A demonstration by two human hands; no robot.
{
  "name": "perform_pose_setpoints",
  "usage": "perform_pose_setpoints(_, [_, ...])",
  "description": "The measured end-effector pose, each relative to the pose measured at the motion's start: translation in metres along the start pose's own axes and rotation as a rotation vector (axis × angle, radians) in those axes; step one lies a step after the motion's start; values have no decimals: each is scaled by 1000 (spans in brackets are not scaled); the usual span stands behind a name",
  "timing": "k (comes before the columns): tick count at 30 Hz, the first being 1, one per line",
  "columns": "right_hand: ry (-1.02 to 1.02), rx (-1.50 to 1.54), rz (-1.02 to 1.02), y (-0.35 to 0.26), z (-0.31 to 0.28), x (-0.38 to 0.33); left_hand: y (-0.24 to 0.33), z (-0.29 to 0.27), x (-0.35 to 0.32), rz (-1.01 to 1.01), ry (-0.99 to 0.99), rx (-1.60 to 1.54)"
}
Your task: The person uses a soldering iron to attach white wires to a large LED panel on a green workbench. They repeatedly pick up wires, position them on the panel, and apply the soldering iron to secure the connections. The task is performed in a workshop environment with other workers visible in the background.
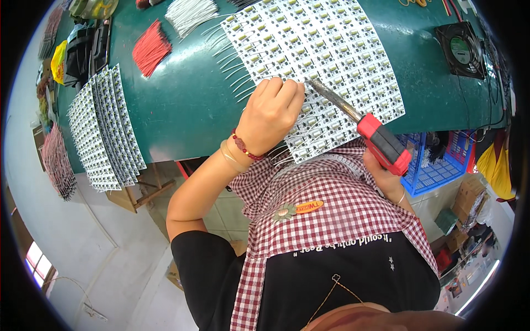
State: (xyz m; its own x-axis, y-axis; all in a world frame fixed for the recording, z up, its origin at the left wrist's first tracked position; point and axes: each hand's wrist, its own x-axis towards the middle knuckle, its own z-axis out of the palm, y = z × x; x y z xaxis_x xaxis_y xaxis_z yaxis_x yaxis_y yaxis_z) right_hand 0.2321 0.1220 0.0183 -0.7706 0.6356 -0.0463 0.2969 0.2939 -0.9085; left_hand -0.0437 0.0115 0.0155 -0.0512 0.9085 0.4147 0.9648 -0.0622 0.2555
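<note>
A large white panel of small circuit boards (353,60) lies on the green table, with thin white wires (236,75) sticking out along its left side. Over the panel's lower left part, my left hand (273,110) is closed in a pinch; its fingertips face away, so what they hold is hidden. My right hand (382,174) grips a red and black soldering iron (381,138) from below. The iron's metal tip reaches to the board beside my left fingers; whether it touches cannot be made out.
Bundles of red wires (151,48) and white wires (190,16) lie farther back on the green table (182,105). Stacked circuit panels (105,129) overhang its left edge. At the right stand a black fan (461,51) and, lower, a blue plastic crate (436,174).
</note>
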Motion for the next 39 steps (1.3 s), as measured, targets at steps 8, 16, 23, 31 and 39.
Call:
perform_pose_setpoints(8, [-12,126,104,2,-4,-13,0,-2,0,-1,-26,24])
perform_pose_setpoints(16, [10,194,119,-3,0,-12,0,-10,3,25,-42,92])
perform_pose_setpoints(23, [-68,316,192,7,-8,-16,-15,-13,7,17,44,5])
perform_pose_setpoints(31, [0,235,253,-5,5,-14,-22,-3,7,22,22,-74])
perform_pose_setpoints(39, [-98,79,207,1,-4,-12,-21,-2,8,30,32,-75])
